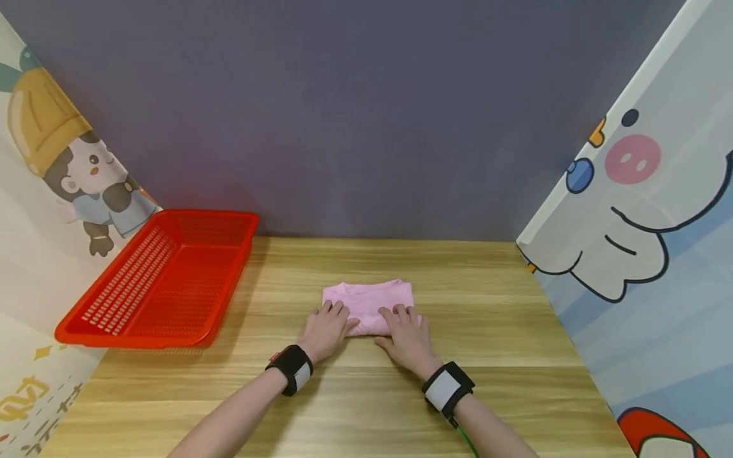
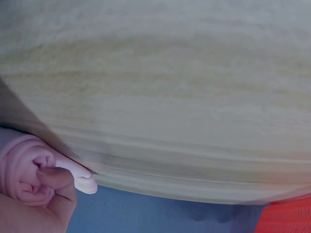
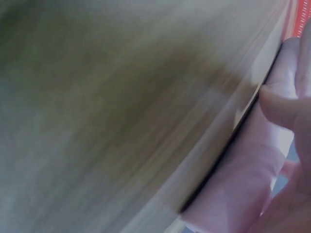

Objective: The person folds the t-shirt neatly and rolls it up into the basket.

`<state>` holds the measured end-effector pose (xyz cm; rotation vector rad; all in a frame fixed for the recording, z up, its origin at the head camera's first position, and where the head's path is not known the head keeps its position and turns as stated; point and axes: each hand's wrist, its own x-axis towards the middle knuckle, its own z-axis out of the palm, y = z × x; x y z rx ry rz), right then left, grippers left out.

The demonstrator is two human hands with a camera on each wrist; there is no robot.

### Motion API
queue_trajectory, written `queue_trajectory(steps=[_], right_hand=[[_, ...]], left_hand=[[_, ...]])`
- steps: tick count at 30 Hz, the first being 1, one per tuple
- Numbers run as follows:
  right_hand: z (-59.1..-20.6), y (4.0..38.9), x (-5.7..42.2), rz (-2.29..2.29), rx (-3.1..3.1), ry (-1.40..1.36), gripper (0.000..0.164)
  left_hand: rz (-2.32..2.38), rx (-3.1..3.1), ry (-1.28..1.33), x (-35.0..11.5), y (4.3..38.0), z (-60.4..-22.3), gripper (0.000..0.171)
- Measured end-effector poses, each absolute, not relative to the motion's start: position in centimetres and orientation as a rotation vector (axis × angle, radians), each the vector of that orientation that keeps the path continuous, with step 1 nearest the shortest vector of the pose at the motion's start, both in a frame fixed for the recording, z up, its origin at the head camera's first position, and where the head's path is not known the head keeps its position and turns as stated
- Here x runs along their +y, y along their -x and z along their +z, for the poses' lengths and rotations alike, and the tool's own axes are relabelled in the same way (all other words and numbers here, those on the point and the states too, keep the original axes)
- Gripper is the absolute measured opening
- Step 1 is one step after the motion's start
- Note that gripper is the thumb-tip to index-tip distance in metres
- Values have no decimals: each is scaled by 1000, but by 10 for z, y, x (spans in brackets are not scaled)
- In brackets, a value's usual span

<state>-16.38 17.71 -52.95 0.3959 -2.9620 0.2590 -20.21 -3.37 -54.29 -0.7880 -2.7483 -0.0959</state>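
Note:
A pink cloth (image 1: pixel 369 298) lies on the table, its near part rolled into a thick roll and its far part flat. My left hand (image 1: pixel 323 331) holds the left end of the roll, fingers over the top and thumb along the near side. In the left wrist view the roll's end (image 2: pixel 26 165) shows spiral layers, and a bent finger of the left hand (image 2: pixel 57 199) presses into it. Toward the other end, my right hand (image 1: pixel 408 337) grips the roll. Its thumb (image 3: pixel 279 106) lies against the cloth's near side in the right wrist view.
On the left of the table stands a red plastic basket (image 1: pixel 189 280) with slotted walls. A dark grey panel (image 1: pixel 366 121) rises behind the wooden tabletop (image 1: pixel 366 407). Cartoon-printed walls flank it, the left one (image 1: pixel 34 254) behind the basket and the right one (image 1: pixel 676 267) opposite.

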Motion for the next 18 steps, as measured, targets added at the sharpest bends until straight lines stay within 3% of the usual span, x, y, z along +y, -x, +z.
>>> queue_trajectory(steps=[4, 12, 18], right_hand=[[-529, 167, 178, 248, -2953, -441, 45], [-521, 171, 180, 278, -3024, -493, 38], [-519, 179, 183, 349, -3104, -513, 38]], left_hand=[[-110, -2772, 762, -33, 203, -542, 44], [-62, -2621, 771, -37, 197, -550, 38], [101, -2505, 823, -41, 191, -555, 55]])
